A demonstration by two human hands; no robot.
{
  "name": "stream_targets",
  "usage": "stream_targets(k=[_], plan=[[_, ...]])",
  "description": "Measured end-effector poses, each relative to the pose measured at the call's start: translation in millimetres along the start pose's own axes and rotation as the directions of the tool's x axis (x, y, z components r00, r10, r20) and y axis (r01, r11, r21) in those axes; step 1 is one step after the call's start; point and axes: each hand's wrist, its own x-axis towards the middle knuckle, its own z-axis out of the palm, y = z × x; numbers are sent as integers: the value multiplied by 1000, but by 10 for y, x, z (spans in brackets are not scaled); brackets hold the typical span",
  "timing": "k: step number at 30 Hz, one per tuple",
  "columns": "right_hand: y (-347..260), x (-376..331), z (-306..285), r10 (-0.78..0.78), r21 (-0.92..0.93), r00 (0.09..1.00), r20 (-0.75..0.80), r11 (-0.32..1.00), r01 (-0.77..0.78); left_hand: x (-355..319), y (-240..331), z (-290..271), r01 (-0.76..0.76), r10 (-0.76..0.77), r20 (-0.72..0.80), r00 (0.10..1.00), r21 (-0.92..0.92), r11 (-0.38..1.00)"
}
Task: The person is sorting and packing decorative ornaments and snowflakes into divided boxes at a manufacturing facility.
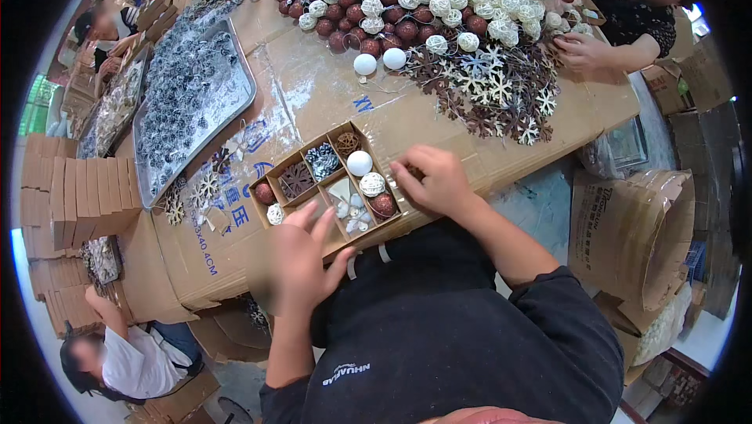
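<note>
A divided cardboard box (370,234) lies on the table in front of me. Its compartments hold a frosted pine cone (322,161), brown snowflakes (296,179), a brown wicker ball (347,143), white pieces (349,206), a smooth white ball (359,163), white wicker balls (372,183) and brown glitter balls (382,204). My left hand (301,259) hovers at the box's near left corner, fingers apart, partly blurred and holding nothing visible. Beside the box's right wall, my right hand (435,181) has its fingers curled around something small and dark, mostly hidden.
A heap of white and brown balls (415,9) covers the far table, with loose snowflakes (501,83) beside it. On the left stand a metal tray (252,83) of frosted pine cones and stacked cartons (94,197). Other people work around the table; a co-worker's hands (580,52) reach the heap.
</note>
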Motion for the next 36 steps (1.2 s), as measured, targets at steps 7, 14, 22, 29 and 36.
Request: stream_targets(k=[7,14,22,29,36], plan=[[-27,76,91,-135,-36,984,119,989,141,-939,-513,-301,505,-434,-304,848,214,836],[184,-167,-59,-231,-15,941,247,970,242,-1132,-1346,547,502,-83,-719,690,392,770],[513,-248,-96,-79,53,885,458,997,61,-1293,-1196,557,512,-131,-786,604,257,819],[376,-136,-107,-286,-83,877,387,936,342,-1251,-1272,576,424,-67,-796,601,246,872],[251,-140,-75,-235,-203,878,417,917,343,-2983,-499,-194,576,-414,-524,745,191,795]])
